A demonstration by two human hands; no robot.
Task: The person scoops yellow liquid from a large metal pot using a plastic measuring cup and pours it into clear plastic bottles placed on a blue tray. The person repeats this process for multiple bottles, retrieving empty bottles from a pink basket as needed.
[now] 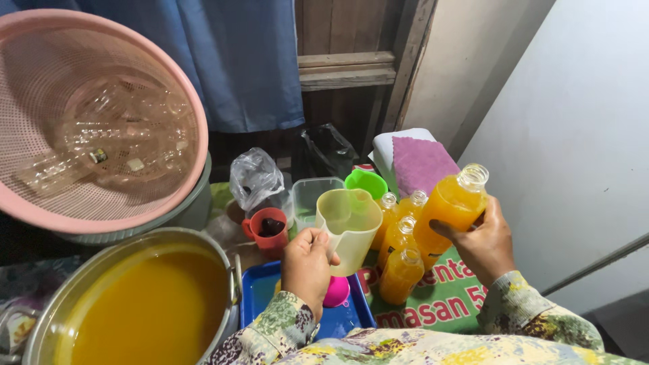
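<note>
Hands at centre, both busy. Left hand [307, 265] closed round the handle of a pale yellow plastic jug [350, 226], held upright above a blue tray [260, 290]. Pink funnel [336, 290] lying on that tray, just below the jug and just right of the left hand. Right hand [483, 245] gripping a clear bottle [451, 206] filled with orange liquid, uncapped, tilted with its mouth toward the far right. Four more filled bottles [400, 274] just left of the right hand, standing uncapped in a tight cluster on a green printed mat [443, 307]. Near left: large metal pot [145, 307] nearly full of the same orange liquid, its rim touching the blue tray. Far left: pink perforated basket [101, 122], tilted, with empty clear bottles [101, 145] lying inside, resting on a grey basin [189, 209]. Behind the jug: red mug [265, 230], clear square container [312, 196], green cup [366, 181], crumpled clear plastic bag [255, 177]. Farther right, a purple cloth [422, 163] draped over something white. Blue curtain [223, 61] hanging at the far side. Patterned floral sleeves on both arms.
</note>
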